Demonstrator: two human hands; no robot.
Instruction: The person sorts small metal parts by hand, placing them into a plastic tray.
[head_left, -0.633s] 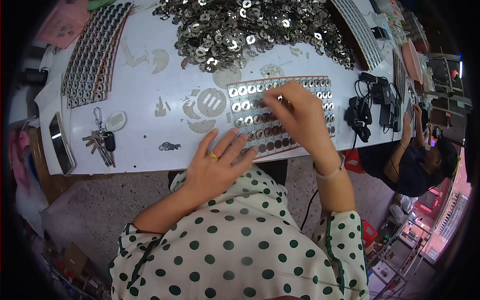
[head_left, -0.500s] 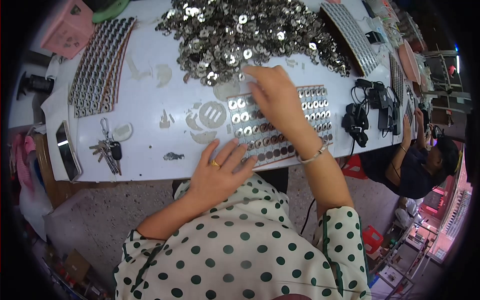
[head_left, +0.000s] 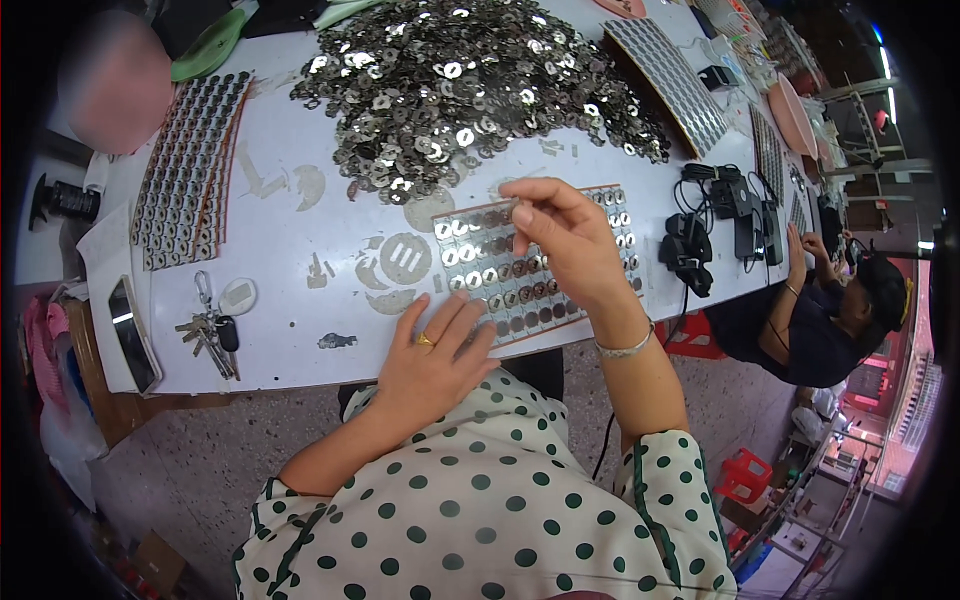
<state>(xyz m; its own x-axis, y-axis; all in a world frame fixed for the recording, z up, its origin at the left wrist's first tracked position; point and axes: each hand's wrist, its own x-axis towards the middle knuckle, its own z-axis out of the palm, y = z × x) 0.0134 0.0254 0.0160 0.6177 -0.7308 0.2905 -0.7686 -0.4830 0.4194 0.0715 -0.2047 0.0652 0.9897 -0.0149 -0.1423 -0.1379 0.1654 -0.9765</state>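
Note:
A large heap of small shiny metal pieces with holes (head_left: 450,110) lies at the far middle of the table. Nearer to me, a flat board (head_left: 545,331) bears rows of round spots, many with a metal piece on them. Over its far part hovers my right hand (head_left: 570,240), thumb and forefinger drawn together in a pinch; whatever is between the tips is too small to make out. My left hand (head_left: 435,350) lies flat with fingers stretched out, its fingertips at the board's near left edge.
Filled boards lie stacked at the left (head_left: 190,170) and far right (head_left: 670,85). Keys (head_left: 205,335) and a phone (head_left: 130,335) rest near the left edge. Black adapters with cables (head_left: 690,250) sit right of the board. A co-worker (head_left: 830,310) sits at the right.
My right hand has come back from the heap's near edge to above the board, still pinched. My left hand stays by the board's edge. The view has shifted slightly.

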